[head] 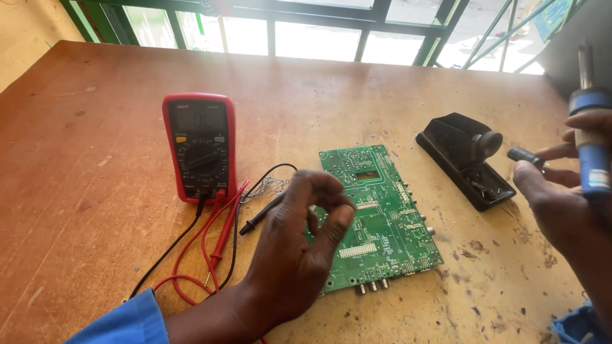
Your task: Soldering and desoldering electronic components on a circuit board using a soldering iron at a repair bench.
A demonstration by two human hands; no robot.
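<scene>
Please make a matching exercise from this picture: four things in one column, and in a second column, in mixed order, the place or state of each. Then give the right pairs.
Things
1. multimeter
2. green circuit board
3. blue soldering tool
4. black stand

Place or state
A. held upright in the right hand
B. lies flat, partly under the left hand
C. on the table between the board and the right hand
D. stands left of the board, with red and black leads plugged in

Pairs: 1-D, 2-B, 3-A, 4-C
</scene>
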